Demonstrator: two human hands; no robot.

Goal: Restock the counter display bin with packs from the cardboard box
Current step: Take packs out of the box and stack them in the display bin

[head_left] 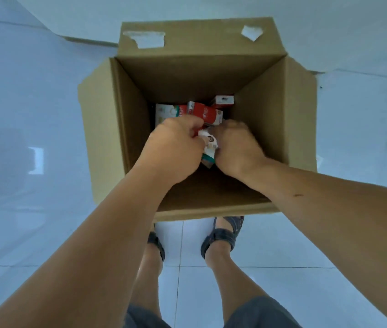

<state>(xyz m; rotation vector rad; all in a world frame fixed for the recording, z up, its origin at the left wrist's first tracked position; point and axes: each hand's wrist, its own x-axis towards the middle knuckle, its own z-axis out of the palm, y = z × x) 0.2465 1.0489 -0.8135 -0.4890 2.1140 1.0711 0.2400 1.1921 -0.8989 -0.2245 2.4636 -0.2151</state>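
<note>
arms are stretched down into the cardboard box (270, 114). a pack (210, 144) is gripped by the curled left hand (175, 147) and right hand (237, 147).

Matt corrugated cardboard box (187, 74), glossy floor tiles (270, 245)

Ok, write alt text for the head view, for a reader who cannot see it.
Seen from above, a left hand and right hand reach into an open cardboard box on a tiled floor and grip one pack between them. More red and white packs lie inside; sandalled feet stand close by.
</note>
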